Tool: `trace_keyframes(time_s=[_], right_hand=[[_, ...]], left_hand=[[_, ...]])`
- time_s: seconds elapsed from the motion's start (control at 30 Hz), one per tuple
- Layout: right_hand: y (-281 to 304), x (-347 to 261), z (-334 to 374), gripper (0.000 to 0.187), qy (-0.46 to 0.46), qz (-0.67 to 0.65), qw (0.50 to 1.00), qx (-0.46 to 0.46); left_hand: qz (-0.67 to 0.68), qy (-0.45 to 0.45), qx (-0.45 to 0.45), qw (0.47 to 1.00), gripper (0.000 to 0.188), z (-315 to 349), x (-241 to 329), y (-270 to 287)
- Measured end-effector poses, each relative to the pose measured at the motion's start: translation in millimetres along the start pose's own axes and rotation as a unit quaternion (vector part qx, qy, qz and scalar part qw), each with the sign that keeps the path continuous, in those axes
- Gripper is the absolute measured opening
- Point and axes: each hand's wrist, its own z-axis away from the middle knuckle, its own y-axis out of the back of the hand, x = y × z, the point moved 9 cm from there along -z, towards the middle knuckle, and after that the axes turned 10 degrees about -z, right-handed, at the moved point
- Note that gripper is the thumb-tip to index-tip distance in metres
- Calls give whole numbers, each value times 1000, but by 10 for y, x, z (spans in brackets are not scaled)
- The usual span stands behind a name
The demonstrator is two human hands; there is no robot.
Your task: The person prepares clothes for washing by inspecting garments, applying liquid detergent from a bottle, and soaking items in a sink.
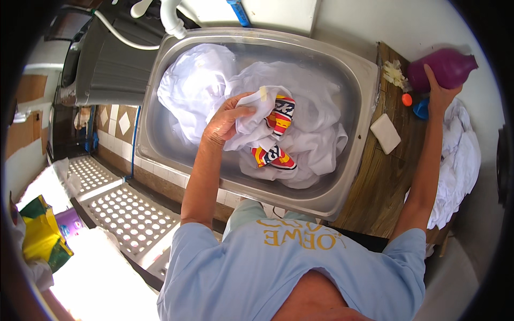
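Note:
My left hand [230,119] is closed on a bunched part of a white garment [252,113], lifted above the metal sink [365,80]. Red, yellow and navy printed patches show on this cloth. Below it, more white laundry [198,80] lies soaking in water. Off to the right, my right hand [441,97] wraps round a purple bottle [451,67], which is tilted with its narrow end toward the right. Beneath the bottle are an orange cap [407,100] and a blue object [421,109] I cannot make out fully.
A white bar of soap [385,134] rests on the wooden counter [375,187], with pale yellowish scraps [394,74] farther back. White cloth [459,155] is heaped at the right. The white tap pipe [172,18] reaches the sink's far edge. Perforated panels [131,216] lie at lower left.

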Motion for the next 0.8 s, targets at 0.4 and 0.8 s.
trace_keyframes(time_s=[0.4,0.8], right_hand=[[-955,-1194,455,84,-73,-135,957,-245],[-2483,-1886,1929,91,28,-19,813,-582]], left_hand=[[48,-71,91,992,32,65,-20,172],[117,-110,141,977,28,151,171,355]])
